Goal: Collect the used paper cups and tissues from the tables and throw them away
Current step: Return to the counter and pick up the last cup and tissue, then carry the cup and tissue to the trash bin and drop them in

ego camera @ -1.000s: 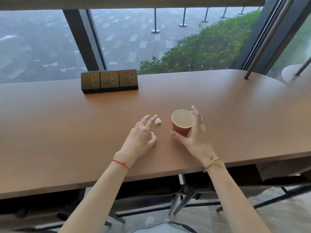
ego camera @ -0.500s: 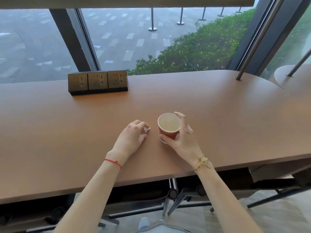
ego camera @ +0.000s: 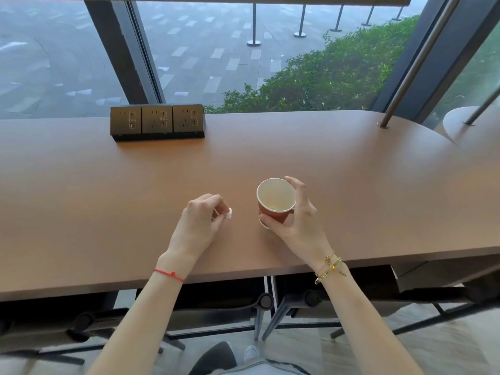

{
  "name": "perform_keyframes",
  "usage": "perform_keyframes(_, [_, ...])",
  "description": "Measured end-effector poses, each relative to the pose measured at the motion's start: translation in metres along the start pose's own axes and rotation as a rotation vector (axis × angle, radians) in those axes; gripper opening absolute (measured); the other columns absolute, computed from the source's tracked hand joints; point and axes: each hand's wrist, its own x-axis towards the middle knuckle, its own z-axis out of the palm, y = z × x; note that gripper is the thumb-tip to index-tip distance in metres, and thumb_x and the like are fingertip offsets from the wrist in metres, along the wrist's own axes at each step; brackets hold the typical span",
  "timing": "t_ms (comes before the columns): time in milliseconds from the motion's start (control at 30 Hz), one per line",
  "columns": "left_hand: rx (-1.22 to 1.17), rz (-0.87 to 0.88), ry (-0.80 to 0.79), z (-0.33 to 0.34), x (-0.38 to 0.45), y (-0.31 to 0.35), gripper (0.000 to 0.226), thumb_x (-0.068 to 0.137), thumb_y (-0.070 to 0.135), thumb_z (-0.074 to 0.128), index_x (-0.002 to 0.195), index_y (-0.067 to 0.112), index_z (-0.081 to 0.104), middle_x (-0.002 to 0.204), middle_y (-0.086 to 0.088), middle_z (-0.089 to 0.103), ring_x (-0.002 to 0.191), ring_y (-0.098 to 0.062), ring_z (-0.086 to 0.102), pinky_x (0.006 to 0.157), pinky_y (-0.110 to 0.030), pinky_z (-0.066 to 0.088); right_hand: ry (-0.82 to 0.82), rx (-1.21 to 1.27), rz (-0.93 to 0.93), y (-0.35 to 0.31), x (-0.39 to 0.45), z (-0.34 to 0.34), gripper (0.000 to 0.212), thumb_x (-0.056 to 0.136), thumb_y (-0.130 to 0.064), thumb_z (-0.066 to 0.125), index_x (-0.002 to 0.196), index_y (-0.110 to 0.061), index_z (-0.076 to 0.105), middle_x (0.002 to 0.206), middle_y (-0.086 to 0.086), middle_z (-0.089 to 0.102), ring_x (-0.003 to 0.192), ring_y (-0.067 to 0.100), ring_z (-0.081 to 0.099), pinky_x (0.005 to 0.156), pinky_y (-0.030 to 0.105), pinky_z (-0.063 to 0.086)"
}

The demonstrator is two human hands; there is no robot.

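With the left hand (ego camera: 201,224) pinching the tissue (ego camera: 229,213) and the right hand (ego camera: 293,216) grasping the paper cup (ego camera: 275,203), lift both cleanly off the surface (ego camera: 351,169), cup upright.

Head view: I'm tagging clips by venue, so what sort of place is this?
Probably a cafe or shared lounge: a long brown wooden window counter with a black block of three power sockets, and a used red paper cup held by the right hand.

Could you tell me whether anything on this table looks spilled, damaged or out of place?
Nothing spilled. The paper cup is tilted in the right hand, apparently empty; the left hand pinches a tissue scrap.
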Motion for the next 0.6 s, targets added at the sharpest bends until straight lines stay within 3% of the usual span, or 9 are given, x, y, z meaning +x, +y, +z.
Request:
perform_keyframes(133, [-0.026, 0.045, 0.015, -0.004, -0.014, 0.012, 0.014, 0.085, 0.023, 0.073, 0.073, 0.022, 0.066, 0.081, 0.013, 0.059, 0.068, -0.001, 0.060, 0.061, -0.013, 0.045, 0.036, -0.035, 0.045, -0.003, -0.025, -0.013, 0.083, 0.069, -0.048, 0.077, 0.135, -0.035, 0.029, 0.119, -0.010, 0.053, 0.102, 0.004, 0.049, 0.076, -0.005, 0.033])
perform_keyframes(333, [-0.101, 0.151, -0.065, -0.010, -0.039, 0.026, 0.014, 0.084, 0.018, 0.072, 0.073, 0.020, 0.065, 0.085, 0.011, 0.068, 0.065, -0.008, 0.062, 0.064, -0.032, 0.054, 0.126, -0.035, 0.166, -0.012, -0.083, -0.022, 0.089, 0.069, -0.045, 0.079, 0.138, -0.037, 0.023, 0.119, -0.012, 0.047, 0.105, 0.004, 0.049, 0.078, 0.000, 0.038])
perform_keyframes(500, [-0.151, 0.289, -0.208, -0.016, -0.069, 0.028, 0.012, 0.083, 0.018, 0.074, 0.076, 0.022, 0.065, 0.076, 0.013, 0.064, 0.066, -0.005, 0.062, 0.062, -0.020, 0.052, 0.255, -0.067, 0.291, -0.031, -0.151, -0.015, 0.088, 0.070, -0.046, 0.078, 0.138, -0.037, 0.022, 0.124, -0.012, 0.046, 0.112, 0.004, 0.047, 0.082, 0.003, 0.038])
perform_keyframes(600, [-0.197, 0.393, -0.330, -0.017, -0.091, 0.031, 0.011, 0.083, 0.013, 0.074, 0.078, 0.019, 0.066, 0.077, 0.010, 0.063, 0.068, -0.005, 0.062, 0.063, -0.020, 0.054, 0.374, -0.100, 0.364, -0.048, -0.198, -0.010, 0.088, 0.069, -0.046, 0.078, 0.138, -0.035, 0.025, 0.128, -0.012, 0.046, 0.114, 0.004, 0.048, 0.085, 0.007, 0.043])
